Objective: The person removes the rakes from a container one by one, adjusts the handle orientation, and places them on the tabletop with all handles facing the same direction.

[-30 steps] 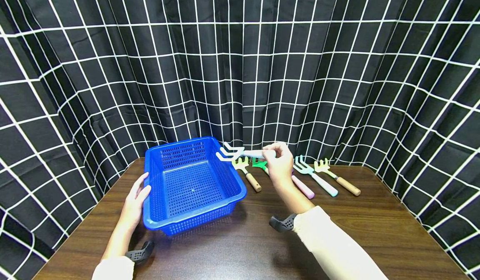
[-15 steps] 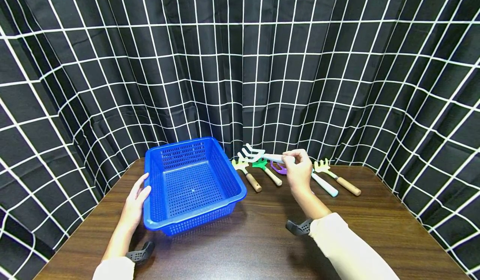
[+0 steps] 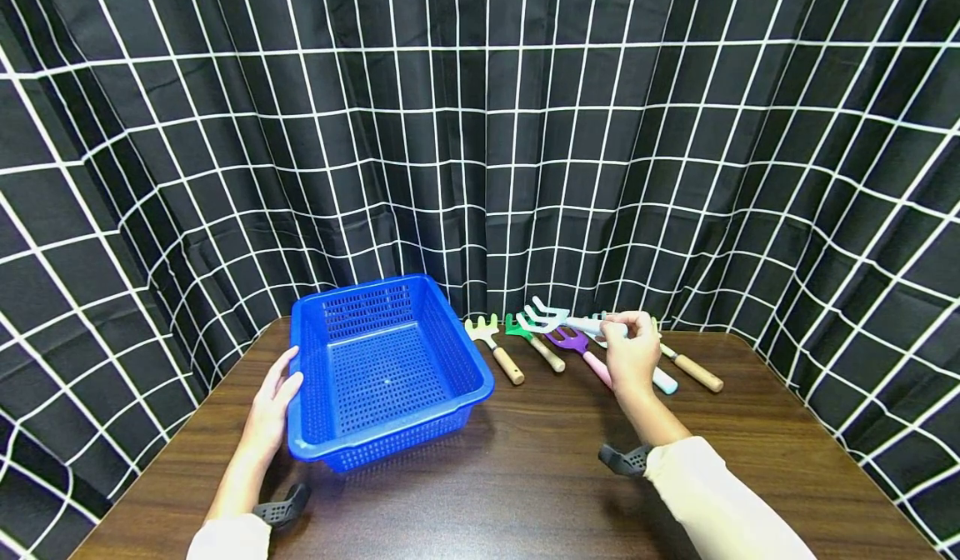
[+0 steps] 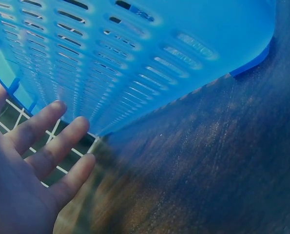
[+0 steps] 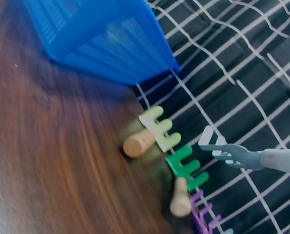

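My right hand [image 3: 633, 352] pinches the pale handle of a light blue three-pronged hand rake [image 3: 551, 317], holding it in the air above other garden tools. In the right wrist view the rake's prongs [image 5: 220, 146] point left, and only a sliver of the hand shows at the edge. Below it lie a purple hand fork [image 3: 570, 340] with a pink handle and a green hand rake [image 3: 543, 352] with a wooden handle. My left hand [image 3: 266, 410] rests at the left rim of a blue plastic basket [image 3: 322, 452]; its fingers [image 4: 62, 156] look straight beside the slotted wall.
A yellow-green hand rake [image 3: 506, 364] lies right of the basket. Another wooden-handled rake [image 3: 697, 372] lies far right, beside a tool with a pale blue handle [image 3: 663, 381] partly behind my right hand. The brown table [image 3: 480, 502] ends at a black gridded curtain [image 3: 480, 168].
My right hand has moved to the right and slightly down with the light blue hand rake, away from the basket to above the tools. The left hand and basket look unmoved.
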Tool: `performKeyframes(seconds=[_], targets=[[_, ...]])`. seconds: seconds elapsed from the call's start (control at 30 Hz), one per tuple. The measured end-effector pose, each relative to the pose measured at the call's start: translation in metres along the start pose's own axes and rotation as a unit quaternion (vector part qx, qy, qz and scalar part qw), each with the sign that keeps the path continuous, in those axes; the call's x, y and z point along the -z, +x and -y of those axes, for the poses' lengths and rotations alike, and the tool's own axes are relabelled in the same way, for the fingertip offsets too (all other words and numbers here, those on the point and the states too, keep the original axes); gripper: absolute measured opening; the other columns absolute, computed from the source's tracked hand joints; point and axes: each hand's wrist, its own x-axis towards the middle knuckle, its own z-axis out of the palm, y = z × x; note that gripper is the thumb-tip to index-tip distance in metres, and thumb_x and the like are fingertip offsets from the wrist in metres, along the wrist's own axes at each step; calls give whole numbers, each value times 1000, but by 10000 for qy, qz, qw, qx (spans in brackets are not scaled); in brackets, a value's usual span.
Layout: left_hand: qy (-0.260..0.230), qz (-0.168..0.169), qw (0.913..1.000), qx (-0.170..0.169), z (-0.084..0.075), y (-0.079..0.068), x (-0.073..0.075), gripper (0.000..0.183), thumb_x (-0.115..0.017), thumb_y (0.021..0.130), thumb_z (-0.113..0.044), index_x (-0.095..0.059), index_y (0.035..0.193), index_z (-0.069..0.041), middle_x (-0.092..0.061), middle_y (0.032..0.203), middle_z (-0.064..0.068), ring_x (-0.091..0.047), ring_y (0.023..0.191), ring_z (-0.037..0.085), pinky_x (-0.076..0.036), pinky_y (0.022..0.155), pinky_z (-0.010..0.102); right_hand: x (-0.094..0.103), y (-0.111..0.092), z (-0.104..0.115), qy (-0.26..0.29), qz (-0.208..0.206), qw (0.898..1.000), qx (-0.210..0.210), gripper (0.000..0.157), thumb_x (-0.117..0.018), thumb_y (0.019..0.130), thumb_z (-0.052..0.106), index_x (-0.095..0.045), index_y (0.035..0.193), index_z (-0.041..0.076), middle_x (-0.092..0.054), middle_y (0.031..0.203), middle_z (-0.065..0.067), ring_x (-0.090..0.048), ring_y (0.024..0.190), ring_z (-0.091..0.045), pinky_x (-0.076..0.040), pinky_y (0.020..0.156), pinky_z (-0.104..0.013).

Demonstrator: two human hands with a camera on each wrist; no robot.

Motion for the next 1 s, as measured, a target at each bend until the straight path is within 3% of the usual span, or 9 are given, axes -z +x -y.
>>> performKeyframes(seconds=[0.13, 0.37, 0.63, 0.83, 1.0], targets=[[-15, 8, 10000, -13, 0, 0, 0, 50, -38, 107, -21, -24, 151, -2, -36, 140, 27, -58, 103, 4, -51, 77, 21, 8, 11, -20, 59, -316, 9995, -62, 14, -59, 77, -9, -58, 89, -17, -66, 91, -28, -60, 60, 0, -44, 55, -12], [-12, -5, 10000, 57, 2, 1, 0, 51, -39, 106, -20, -24, 152, -3, -36, 142, 31, -57, 102, 2, -50, 77, 20, 21, 29, -54, 87, -721, 9972, -175, 14, -58, 78, -7, -61, 90, -13, -64, 71, 8, -57, 53, 1, -47, 50, -13], [41, -45, 10000, 72, 3, 2, 0, 50, -39, 106, -21, -25, 152, -4, -37, 139, 29, -59, 101, 5, -52, 76, 23, 35, 36, -62, 35, -921, 9956, -163, 17, -60, 81, -6, -58, 95, -15, -68, 82, -11, -57, 59, 1, -48, 54, -12], [35, -12, 10000, 83, 4, 2, 1, 51, -39, 106, -21, -25, 152, -5, -36, 142, 30, -57, 103, 3, -50, 77, 20, 44, 41, -67, -278, -1210, 9918, -290, 15, -61, 82, -2, -60, 94, -9, -60, 71, 12, -53, 53, 4, -43, 49, -10], [1, -5, 9999, 105, 4, 2, 1, 51, -39, 106, -21, -24, 152, -5, -35, 144, 32, -57, 102, 2, -50, 77, 20, 51, 46, -71, -91, -1306, 9910, -279, 17, -62, 81, -4, -58, 97, -12, -61, 70, 8, -55, 51, 3, -44, 48, -11]])
